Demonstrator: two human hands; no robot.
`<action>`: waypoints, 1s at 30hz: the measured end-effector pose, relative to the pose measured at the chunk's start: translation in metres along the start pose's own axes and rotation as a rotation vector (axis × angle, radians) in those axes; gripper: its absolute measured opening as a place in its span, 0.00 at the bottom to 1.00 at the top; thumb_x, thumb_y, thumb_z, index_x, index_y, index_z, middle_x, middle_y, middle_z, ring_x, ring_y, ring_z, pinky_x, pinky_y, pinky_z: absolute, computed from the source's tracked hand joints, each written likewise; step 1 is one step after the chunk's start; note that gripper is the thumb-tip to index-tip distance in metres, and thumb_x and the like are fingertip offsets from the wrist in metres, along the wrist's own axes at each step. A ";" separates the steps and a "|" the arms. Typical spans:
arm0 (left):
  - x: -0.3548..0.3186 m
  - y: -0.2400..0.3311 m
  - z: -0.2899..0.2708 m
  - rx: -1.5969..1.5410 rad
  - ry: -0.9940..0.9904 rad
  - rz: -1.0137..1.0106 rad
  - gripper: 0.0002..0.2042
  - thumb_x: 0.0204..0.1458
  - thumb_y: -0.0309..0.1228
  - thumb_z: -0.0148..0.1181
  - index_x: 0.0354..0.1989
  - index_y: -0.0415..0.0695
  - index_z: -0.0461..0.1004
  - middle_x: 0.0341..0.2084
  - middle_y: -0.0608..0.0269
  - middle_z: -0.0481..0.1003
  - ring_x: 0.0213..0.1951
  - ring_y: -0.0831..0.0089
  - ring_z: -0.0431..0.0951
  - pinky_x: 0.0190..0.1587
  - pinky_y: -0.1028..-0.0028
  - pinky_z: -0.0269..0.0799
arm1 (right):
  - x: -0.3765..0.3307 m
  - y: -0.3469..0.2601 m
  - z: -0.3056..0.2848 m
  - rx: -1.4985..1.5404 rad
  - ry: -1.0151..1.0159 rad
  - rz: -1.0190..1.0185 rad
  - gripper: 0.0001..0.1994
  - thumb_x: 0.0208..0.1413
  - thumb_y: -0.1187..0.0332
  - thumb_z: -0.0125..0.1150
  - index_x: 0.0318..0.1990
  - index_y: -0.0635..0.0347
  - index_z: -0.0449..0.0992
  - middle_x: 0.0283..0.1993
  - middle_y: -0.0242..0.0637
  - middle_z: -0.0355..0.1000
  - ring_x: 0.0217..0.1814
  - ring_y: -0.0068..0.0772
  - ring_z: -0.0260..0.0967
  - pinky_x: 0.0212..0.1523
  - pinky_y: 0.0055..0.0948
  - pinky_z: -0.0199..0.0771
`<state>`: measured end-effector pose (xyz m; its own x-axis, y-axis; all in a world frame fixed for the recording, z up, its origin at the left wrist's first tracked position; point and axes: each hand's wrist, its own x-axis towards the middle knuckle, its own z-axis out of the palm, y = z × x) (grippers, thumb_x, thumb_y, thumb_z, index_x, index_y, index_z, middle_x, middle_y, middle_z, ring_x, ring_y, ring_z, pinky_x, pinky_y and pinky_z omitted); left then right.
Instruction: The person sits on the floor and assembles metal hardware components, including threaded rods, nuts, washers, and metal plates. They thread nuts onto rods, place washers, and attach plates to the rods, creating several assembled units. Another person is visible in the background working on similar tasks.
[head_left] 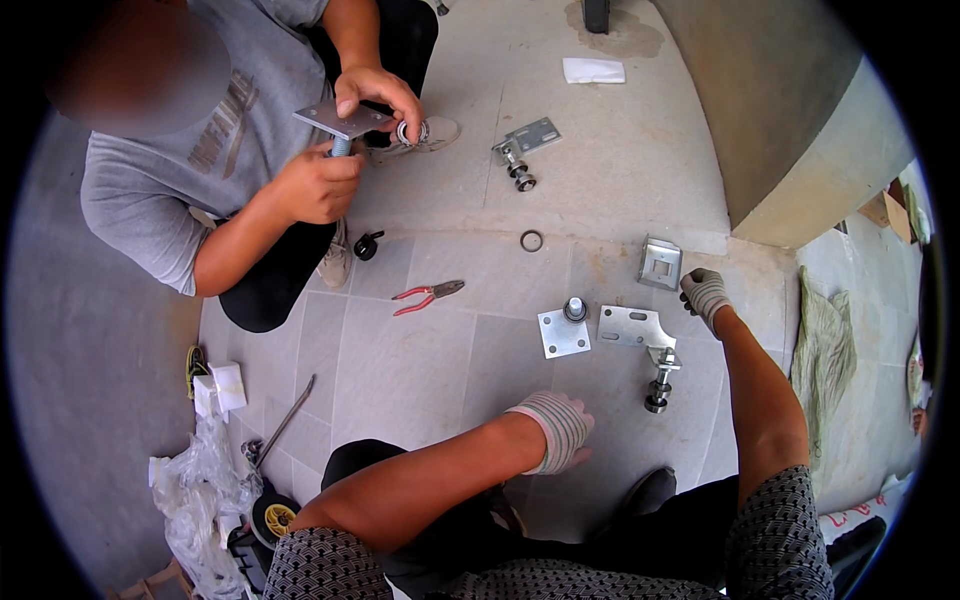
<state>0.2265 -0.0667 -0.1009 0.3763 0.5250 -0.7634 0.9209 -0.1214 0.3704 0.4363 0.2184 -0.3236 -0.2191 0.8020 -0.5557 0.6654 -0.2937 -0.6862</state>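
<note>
My left hand (558, 430), in a striped work glove, rests low over the tiled floor with fingers curled and nothing visible in it. A square metal plate with a bolt (564, 330) lies just beyond it. My right hand (705, 295), also gloved, reaches out near a small square-holed bracket (660, 262) and touches nothing I can make out. Between my hands lie a flat steel plate (632, 326) and a bolt with a roller (659, 382). Across from me a seated person's hands (345, 140) hold another plate-and-bolt assembly (340, 122).
Red-handled pliers (426, 295), a metal ring (531, 240), a black caster (368, 245) and another plate with a roller (522, 148) lie on the tiles. Plastic wrapping (195, 490), a long rod (285, 420) and a yellow-hubbed wheel (272, 517) sit at lower left. A concrete block (790, 120) stands at right.
</note>
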 end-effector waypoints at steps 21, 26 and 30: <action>-0.003 0.001 -0.002 0.010 0.025 0.010 0.24 0.65 0.50 0.54 0.47 0.38 0.80 0.45 0.46 0.80 0.49 0.49 0.81 0.54 0.56 0.77 | 0.005 0.003 0.001 -0.025 -0.002 -0.015 0.16 0.67 0.59 0.53 0.44 0.63 0.80 0.26 0.37 0.77 0.20 0.28 0.72 0.20 0.32 0.71; -0.004 0.002 -0.005 0.012 0.006 0.013 0.24 0.65 0.50 0.53 0.46 0.38 0.81 0.44 0.46 0.81 0.49 0.49 0.82 0.54 0.56 0.77 | 0.005 0.003 0.002 -0.027 -0.003 -0.014 0.16 0.67 0.59 0.53 0.44 0.63 0.80 0.26 0.37 0.78 0.20 0.28 0.72 0.20 0.31 0.71; -0.005 0.001 -0.004 0.010 0.037 0.021 0.24 0.65 0.50 0.53 0.46 0.38 0.81 0.44 0.46 0.81 0.48 0.49 0.82 0.54 0.56 0.77 | 0.005 0.004 0.002 -0.020 0.001 -0.010 0.16 0.67 0.59 0.53 0.44 0.63 0.80 0.26 0.37 0.78 0.20 0.28 0.72 0.20 0.31 0.71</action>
<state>0.2254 -0.0661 -0.0948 0.3921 0.5530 -0.7352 0.9137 -0.1414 0.3810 0.4364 0.2209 -0.3299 -0.2248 0.8055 -0.5483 0.6774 -0.2753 -0.6822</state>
